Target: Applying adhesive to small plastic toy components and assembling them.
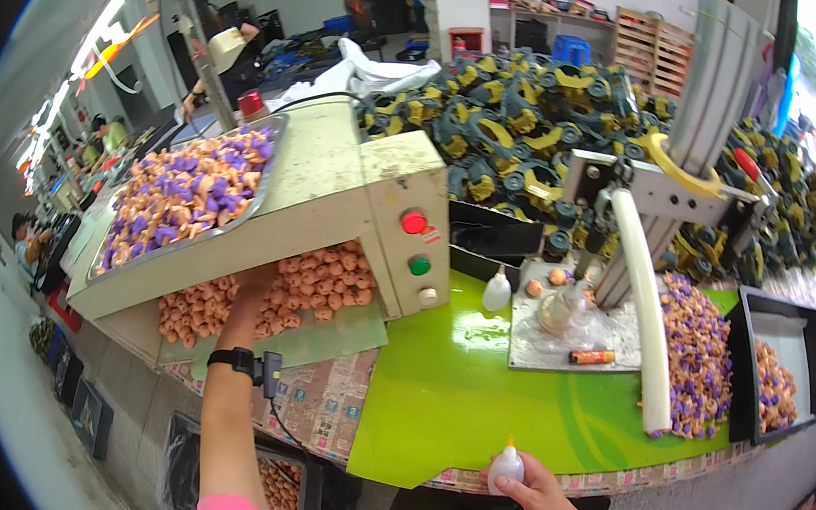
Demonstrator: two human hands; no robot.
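My left hand (254, 283) reaches up into a pile of small orange toy pieces (314, 285) lying under the cream machine box (334, 196); its fingers are hidden among the pieces. A black watch sits on that wrist. My right hand (528, 485) rests at the near edge of the green mat (452, 401), closed around a small white squeeze bottle (506, 465) with a yellow tip. A metal tray (271, 174) of purple and orange pieces sits on top of the box.
A second white bottle (497, 290) stands by the press stand (637, 190). A white tube (638, 312), a heap of purple and orange pieces (693, 358) and a black bin (802, 330) lie right. Yellow and black parts (533, 128) pile behind. People work far left.
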